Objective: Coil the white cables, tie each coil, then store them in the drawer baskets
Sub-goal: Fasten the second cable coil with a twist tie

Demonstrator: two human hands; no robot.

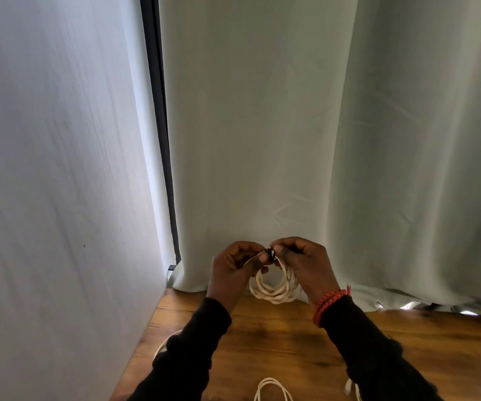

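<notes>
The coil (275, 286) of white cable, held up above the wooden tabletop (277, 337) in front of the pale curtain (291, 125), serves as the landmark. Far left of the coil, a loop of white cable (161, 344) peeks out at the table edge, partly hidden by the dark left sleeve (193, 351). Just left of the coil's top, the left hand (233, 270) curls its fingers in, thumb and forefinger pinching the bundled strands beside a small dark tie (269, 252). Just right of that tie, the right hand (303, 264) pinches it with thumb and fingertip, the other fingers curled; a red beaded bracelet (330, 305) sits on that wrist. Holding the coil off the table with both hands meeting at its top likely keeps the loops gathered while the tie is fastened, so the tying step seems under way. Below the coil, at the picture's bottom edge, lies a second loose cable loop (272, 390), and to the right of it a cable end (349, 387) shows.

Count: one coil in hand, three loose cable pieces visible on the table, though whether they are separate cables cannot be told. No drawer baskets are in view.
</notes>
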